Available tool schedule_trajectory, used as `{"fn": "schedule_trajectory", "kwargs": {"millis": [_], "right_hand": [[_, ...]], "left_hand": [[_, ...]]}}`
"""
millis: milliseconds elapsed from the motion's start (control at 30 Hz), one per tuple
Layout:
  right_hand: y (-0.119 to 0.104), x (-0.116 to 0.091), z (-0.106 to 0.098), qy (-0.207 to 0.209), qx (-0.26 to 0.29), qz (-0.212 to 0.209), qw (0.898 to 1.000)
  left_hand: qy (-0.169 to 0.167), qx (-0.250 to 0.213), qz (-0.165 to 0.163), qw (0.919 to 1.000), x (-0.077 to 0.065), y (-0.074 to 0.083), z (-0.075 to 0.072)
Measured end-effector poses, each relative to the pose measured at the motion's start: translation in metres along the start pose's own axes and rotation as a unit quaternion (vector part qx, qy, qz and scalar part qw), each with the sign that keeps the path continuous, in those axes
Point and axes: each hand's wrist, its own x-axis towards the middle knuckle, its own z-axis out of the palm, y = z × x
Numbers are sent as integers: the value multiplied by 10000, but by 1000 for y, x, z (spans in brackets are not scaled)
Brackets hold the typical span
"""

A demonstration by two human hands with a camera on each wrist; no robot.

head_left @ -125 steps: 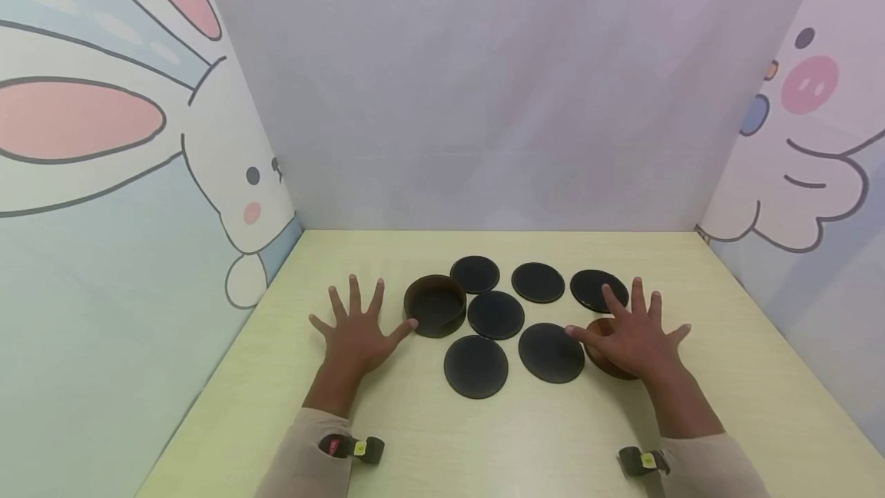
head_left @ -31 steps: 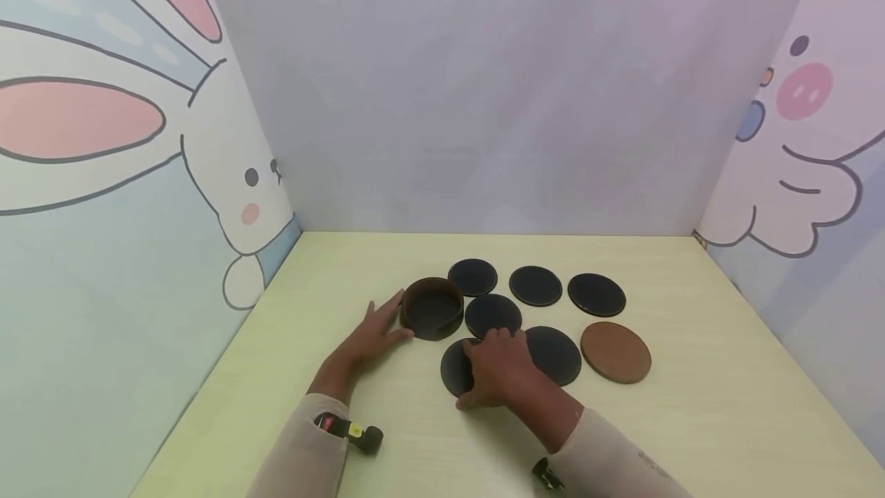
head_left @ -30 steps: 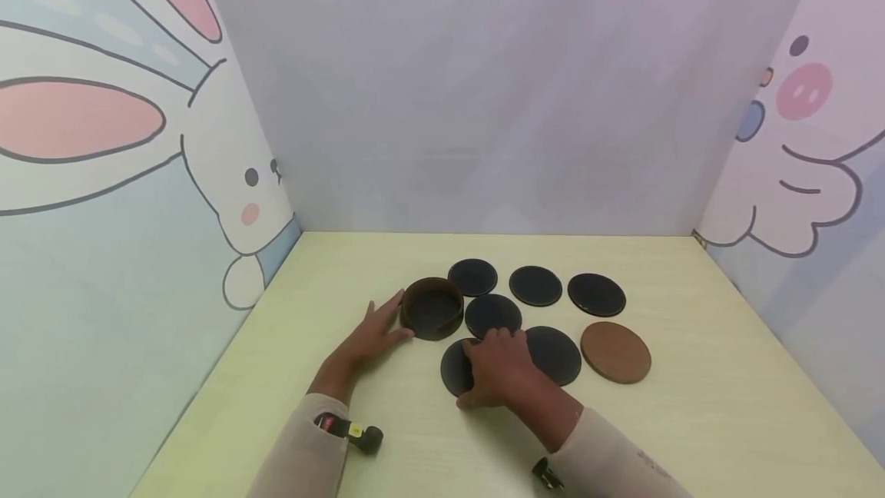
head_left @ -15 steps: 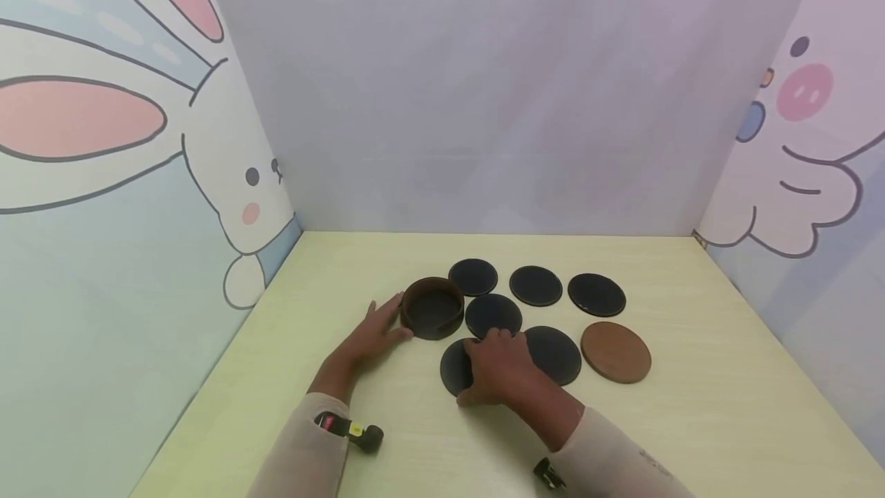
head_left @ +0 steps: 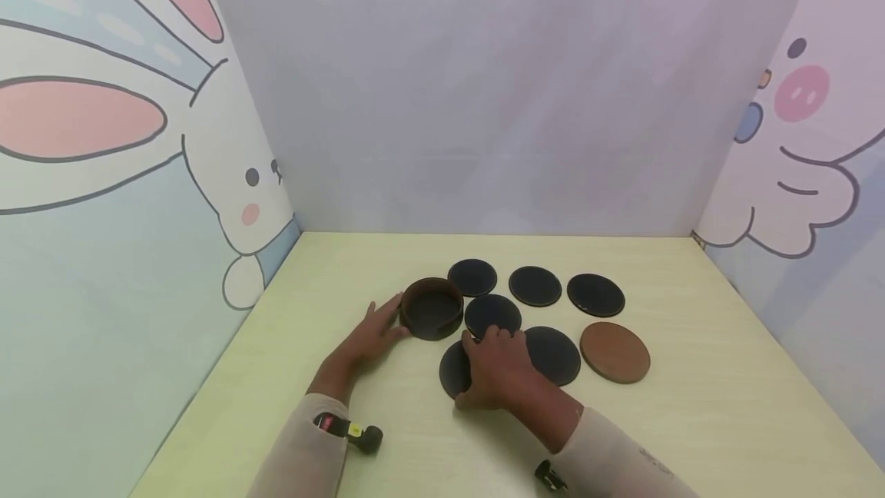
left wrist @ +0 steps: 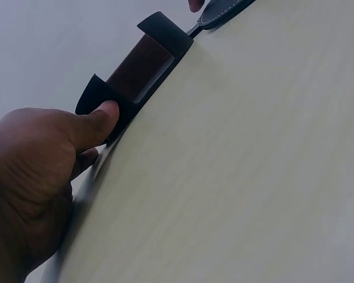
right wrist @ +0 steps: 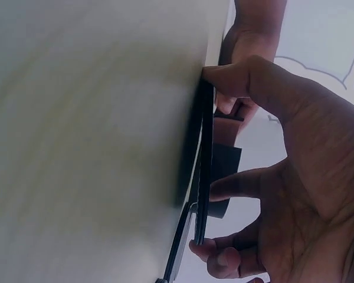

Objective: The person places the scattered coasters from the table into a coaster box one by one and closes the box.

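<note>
My left hand (head_left: pixel 366 340) grips the left side of a dark round coaster holder (head_left: pixel 437 333) with cut-out sides. Its thumb presses the holder's wall (left wrist: pixel 138 73) in the left wrist view. My right hand (head_left: pixel 499 367) pinches the edges of a black round coaster (head_left: pixel 452 372) in the front row, thumb on the near edge and fingers on the far edge. In the right wrist view this coaster (right wrist: pixel 205 165) tilts slightly off the table. Part of it is hidden under the hand in the head view.
More black coasters lie flat: one behind my right hand (head_left: pixel 492 313), one to its right (head_left: pixel 553 358), and a back row including a left one (head_left: pixel 473 277) and a right one (head_left: pixel 596 294). A brown coaster (head_left: pixel 615 352) lies at the right. Printed walls enclose the table (head_left: pixel 387 444).
Earlier, both hands were spread over the table; the left has since come to the holder and the right to the front coaster. Over the last second both hands stay almost still.
</note>
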Motion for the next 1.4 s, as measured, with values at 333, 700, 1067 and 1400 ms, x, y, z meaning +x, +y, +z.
{"fn": "schedule_trajectory", "kwargs": {"millis": [333, 700, 1067, 1400], "right_hand": [[-3, -2, -1, -185, -173, -12, 9997], [-2, -4, -2, 18, -367, -78, 9993], [-1, -5, -5, -13, -378, -125, 9992], [0, -8, -6, -1, 653, -141, 9978]], "left_hand": [[63, 122, 157, 9998, 1, -8, 4], [76, -14, -260, 9996, -3, -8, 5], [25, 159, -35, 9999, 1, -6, 4], [46, 140, -64, 9999, -1, -4, 2]]}}
